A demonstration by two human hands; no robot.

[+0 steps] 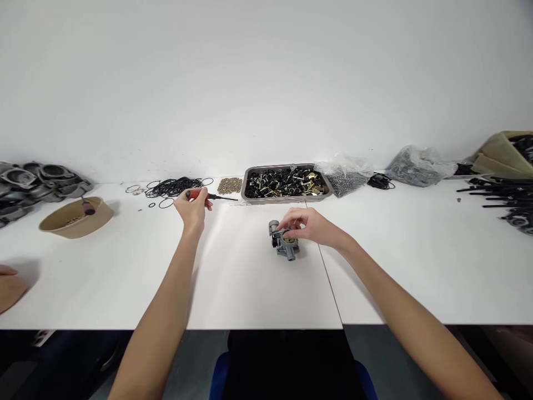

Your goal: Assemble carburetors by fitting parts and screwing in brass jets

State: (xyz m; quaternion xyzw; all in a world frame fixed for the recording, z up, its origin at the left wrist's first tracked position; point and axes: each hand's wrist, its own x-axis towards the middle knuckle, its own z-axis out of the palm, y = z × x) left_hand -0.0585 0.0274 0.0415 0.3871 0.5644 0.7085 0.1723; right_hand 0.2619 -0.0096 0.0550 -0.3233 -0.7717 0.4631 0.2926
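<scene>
Hands at work over a white table. Left hand, centre-left of frame, fingers closed around the red handle of a small screwdriver, black shaft pointing right toward frame centre. Right hand, just right of centre, fingers curled down onto the top of a small grey metal carburetor-like part that sits on the table near the seam between two tabletops.

Behind it, against the white wall: rectangular metal tray filled with black and brass small parts. Left of the tray, a little heap of tan beads or pellets, then a tangle of thin black rubber rings. Right of the tray, clear plastic bags of dark small pieces. Far left: tan shallow bowl and a pile of grey cast housings. Far right edge: black rods and parts. Lower left edge: part of another person's hand resting on the table.
</scene>
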